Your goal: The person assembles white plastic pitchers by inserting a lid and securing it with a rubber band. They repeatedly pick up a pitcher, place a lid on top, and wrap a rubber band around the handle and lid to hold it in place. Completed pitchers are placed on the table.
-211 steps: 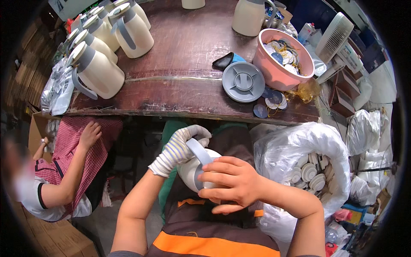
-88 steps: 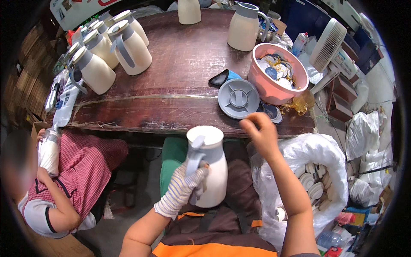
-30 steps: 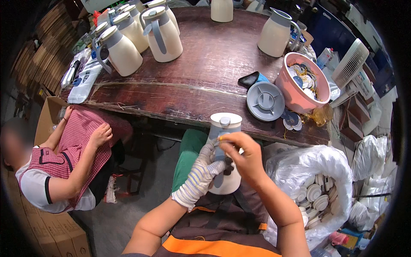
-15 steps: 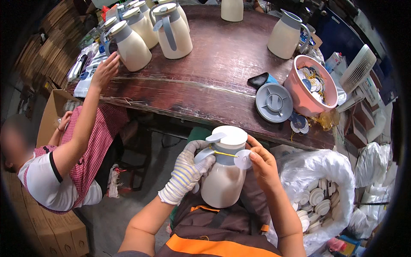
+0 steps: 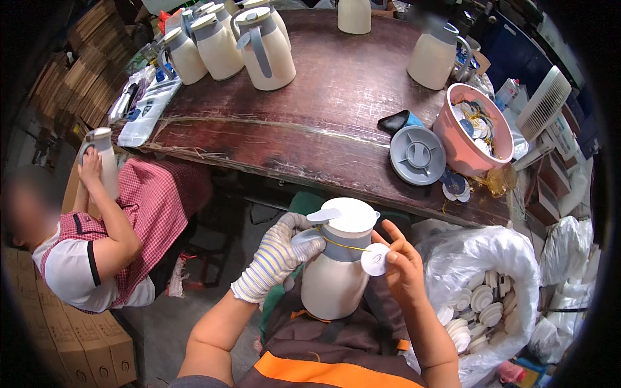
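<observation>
A cream thermos jug (image 5: 331, 288) with a grey collar and white lid (image 5: 351, 215) stands upright on my lap. My left hand (image 5: 277, 253), in a striped knit glove, is closed around its grey handle (image 5: 306, 238). A thin yellow cord (image 5: 348, 246) runs from the handle across the collar to a round white tag (image 5: 374, 260). Bare, my right hand (image 5: 405, 264) pinches the tag's edge at the jug's right side, other fingers raised. Its thumb is partly hidden.
The dark wooden table (image 5: 323, 97) carries several similar jugs (image 5: 268, 61), a grey round lid (image 5: 417, 155) and a pink basin (image 5: 466, 139) of tags. A plastic-lined bag (image 5: 517, 265) holding white lids is at right. A co-worker (image 5: 107, 239) sits at left.
My right hand has drawn the tag slightly right and down, with the cord now around the collar's front. The co-worker has taken a jug off the table and holds it upright near their body.
</observation>
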Tool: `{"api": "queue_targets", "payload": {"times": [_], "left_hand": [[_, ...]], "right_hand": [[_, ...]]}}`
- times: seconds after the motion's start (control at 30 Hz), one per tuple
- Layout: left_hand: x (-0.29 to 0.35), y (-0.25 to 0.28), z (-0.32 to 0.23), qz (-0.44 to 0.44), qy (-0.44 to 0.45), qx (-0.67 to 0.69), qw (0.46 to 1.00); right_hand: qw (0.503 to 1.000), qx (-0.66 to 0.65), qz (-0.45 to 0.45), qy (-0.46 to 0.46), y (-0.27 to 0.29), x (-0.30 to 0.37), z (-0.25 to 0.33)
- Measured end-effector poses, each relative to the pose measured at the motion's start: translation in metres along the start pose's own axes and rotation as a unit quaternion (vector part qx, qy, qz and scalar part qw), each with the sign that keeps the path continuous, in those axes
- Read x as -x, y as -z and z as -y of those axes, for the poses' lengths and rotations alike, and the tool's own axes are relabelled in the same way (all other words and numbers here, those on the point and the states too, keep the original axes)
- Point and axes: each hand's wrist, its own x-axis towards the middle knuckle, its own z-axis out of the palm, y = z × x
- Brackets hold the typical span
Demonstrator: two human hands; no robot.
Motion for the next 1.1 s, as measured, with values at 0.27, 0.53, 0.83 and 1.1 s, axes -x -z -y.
{"api": "queue_targets", "payload": {"times": [0.27, 0.53, 0.83, 1.1], "left_hand": [[0.019, 0.013, 0.0, 0.013, -0.008, 0.066, 0.998], [0.001, 0.088, -0.085, -0.22, -0.228, 0.055, 0.947], [-0.141, 0.183, -0.083, -0.47, -0.324, -0.039, 0.82], [-0.218, 0.199, -0.034, -0.467, -0.156, -0.195, 0.848]], "right_hand": [[0.99, 0.131, 0.033, 0.037, 0.003, 0.003, -0.006], [0.957, 0.252, -0.115, 0.09, 0.02, -0.002, 0.01], [0.951, 0.262, -0.158, 0.041, 0.056, 0.003, -0.002], [0.923, 0.361, -0.093, 0.098, 0.027, -0.03, 0.039]]}}
